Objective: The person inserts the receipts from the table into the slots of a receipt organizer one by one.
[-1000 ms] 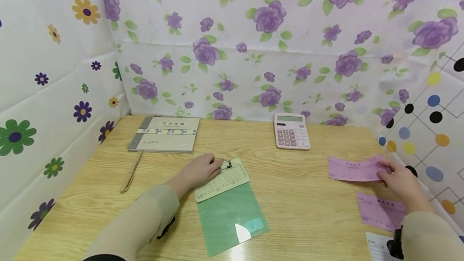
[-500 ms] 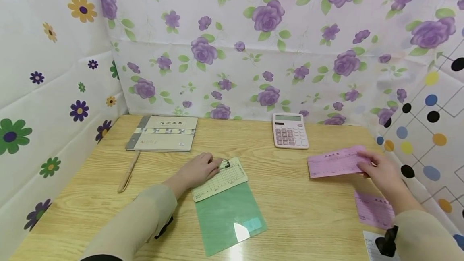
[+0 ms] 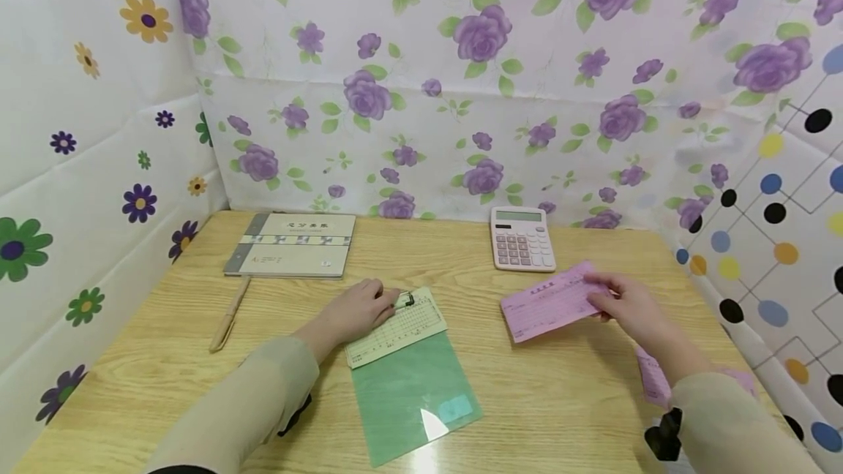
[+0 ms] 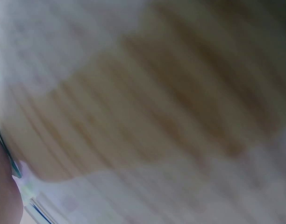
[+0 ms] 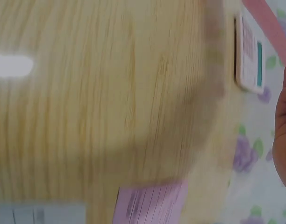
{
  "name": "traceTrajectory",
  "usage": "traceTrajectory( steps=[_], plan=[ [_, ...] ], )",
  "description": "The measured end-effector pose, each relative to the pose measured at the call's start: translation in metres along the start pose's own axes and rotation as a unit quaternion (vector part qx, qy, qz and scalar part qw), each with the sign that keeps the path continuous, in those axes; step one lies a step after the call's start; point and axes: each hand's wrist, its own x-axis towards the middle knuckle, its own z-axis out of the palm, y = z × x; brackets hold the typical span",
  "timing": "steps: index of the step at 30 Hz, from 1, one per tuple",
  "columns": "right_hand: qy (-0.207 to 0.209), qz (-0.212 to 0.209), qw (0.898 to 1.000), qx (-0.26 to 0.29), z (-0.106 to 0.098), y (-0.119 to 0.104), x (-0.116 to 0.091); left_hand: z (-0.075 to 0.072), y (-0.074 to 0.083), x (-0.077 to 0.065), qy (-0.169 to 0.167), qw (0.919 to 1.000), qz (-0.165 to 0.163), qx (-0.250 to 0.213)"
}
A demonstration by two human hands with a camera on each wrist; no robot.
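Note:
My left hand (image 3: pixel 352 309) lies on a pale yellow-green printed slip (image 3: pixel 408 331), its fingertips at a small black binder clip (image 3: pixel 410 300). Whether they pinch the clip is hidden. Under the slip is a translucent green sheet (image 3: pixel 411 393), shiny near its lower edge. To the right, my right hand (image 3: pixel 622 306) pinches the right end of a pink printed slip (image 3: pixel 546 306) between thumb and fingers, tilted and raised off the table. In the right wrist view, this pink slip (image 5: pixel 271 28) shows at the top right corner. The left wrist view is mostly blurred.
A pink-and-white calculator (image 3: pixel 523 240) stands at the back. At the back left lies a grey-and-cream account book (image 3: pixel 296 247), with a tan pen (image 3: pixel 230 317) below it. A second pink slip (image 5: pixel 150 205) and a white slip (image 5: pixel 40 212) lie near my right forearm.
My right hand has carried the pink slip leftward from the right side of the table towards the middle, tilting it. My left hand has stayed at the binder clip.

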Motion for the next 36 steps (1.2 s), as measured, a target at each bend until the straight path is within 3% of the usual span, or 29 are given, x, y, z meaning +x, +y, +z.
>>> traceTrajectory(
  steps=[9, 18, 30, 36],
  plan=[
    [-0.032, -0.015, 0.998, 0.049, 0.033, -0.018, 0.013, 0.001, -0.001, -0.001, 0.032, 0.9993, 0.02, 0.004],
    [-0.043, -0.018, 0.996, 0.072, 0.057, -0.027, 0.023, 0.002, -0.001, -0.001, 0.013, 0.9998, 0.011, -0.005],
    [-0.086, -0.045, 0.99, 0.101, 0.103, -0.059, 0.039, 0.003, -0.001, 0.0, 0.003, 1.0, -0.002, -0.004],
    [-0.102, -0.041, 0.991, 0.079, 0.126, -0.071, 0.042, 0.003, -0.002, 0.0, 0.004, 0.9999, -0.004, -0.009]
  ],
)
